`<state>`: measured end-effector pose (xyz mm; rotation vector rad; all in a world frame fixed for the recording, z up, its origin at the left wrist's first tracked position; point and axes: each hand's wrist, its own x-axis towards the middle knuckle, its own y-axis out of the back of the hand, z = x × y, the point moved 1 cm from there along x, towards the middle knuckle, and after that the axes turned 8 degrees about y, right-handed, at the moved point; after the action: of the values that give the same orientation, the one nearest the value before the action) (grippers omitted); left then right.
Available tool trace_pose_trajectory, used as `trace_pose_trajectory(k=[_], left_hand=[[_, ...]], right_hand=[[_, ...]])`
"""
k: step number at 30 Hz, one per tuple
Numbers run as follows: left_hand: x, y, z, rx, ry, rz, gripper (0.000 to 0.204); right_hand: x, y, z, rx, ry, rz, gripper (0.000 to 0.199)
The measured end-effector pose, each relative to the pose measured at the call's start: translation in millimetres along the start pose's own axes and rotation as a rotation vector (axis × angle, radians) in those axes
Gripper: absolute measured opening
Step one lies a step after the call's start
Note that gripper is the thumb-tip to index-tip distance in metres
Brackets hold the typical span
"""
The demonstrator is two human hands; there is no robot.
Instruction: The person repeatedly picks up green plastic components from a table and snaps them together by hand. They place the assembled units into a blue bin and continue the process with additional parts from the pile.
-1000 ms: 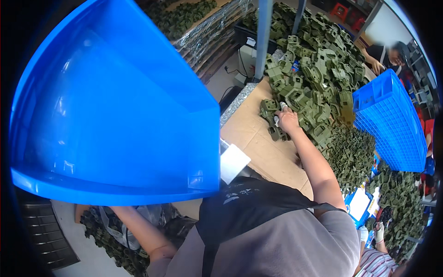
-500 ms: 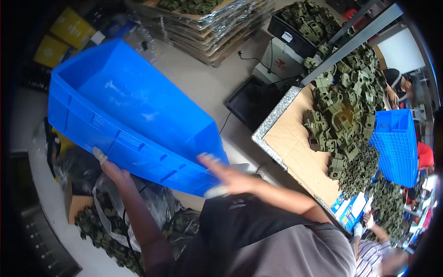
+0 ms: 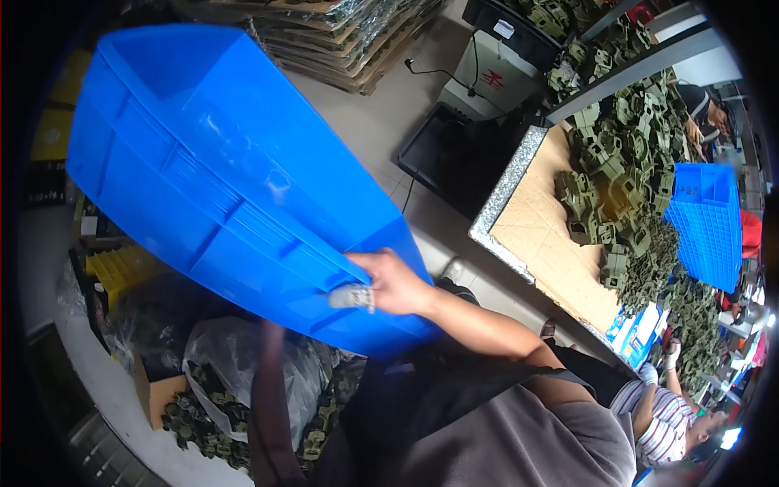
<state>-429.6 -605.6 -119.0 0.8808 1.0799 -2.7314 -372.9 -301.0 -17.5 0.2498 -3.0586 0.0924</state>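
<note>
The right hand (image 3: pixel 389 282) is gripping the near rim of a large blue tub (image 3: pixel 243 211), its fingers bending over the edge and a pale cover wrapping one digit. The left forearm (image 3: pixel 272 406) is reaching up toward the tub's underside, but the left hand is hiding behind it, so I cannot tell whether it is holding anything. The tub is tilting ahead of the hands, stretching off to the right hand's left.

Beside the left forearm, a clear plastic bag (image 3: pixel 239 345) is lying near green parts (image 3: pixel 203 430) and a cardboard box (image 3: pixel 158 394). Farther left, a yellow crate (image 3: pixel 122 272) is sitting. Beyond the right hand, a black tray (image 3: pixel 442 158) is resting on the floor. To that hand's right, a cardboard-covered table (image 3: pixel 544 235) is bearing a pile of green pieces (image 3: pixel 621 154), with another blue crate (image 3: pixel 706 231) standing beside it.
</note>
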Motion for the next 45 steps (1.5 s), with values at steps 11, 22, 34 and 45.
trace_pose_trajectory(k=[11,22,34,45], left_hand=[[157.3,-34.4,64.6,0.535,0.034,0.267,0.05],[432.1,-117.8,239.8,1.235,-0.06,0.216,0.04],[558.7,-244.1,119.5,2.521,-0.772,-0.6,0.05],[563.9,-264.7,-210.4,2.327,-0.848,-1.548,0.072]], right_hand=[[-7.1,82.9,-26.3,-0.305,0.334,-0.006,0.03],[48.8,41.0,21.1,-0.281,-0.039,0.081,0.026],[19.3,-83.6,102.4,-0.114,-0.827,0.665,0.031],[-41.5,-178.1,289.3,0.051,-1.195,1.343,0.031]])
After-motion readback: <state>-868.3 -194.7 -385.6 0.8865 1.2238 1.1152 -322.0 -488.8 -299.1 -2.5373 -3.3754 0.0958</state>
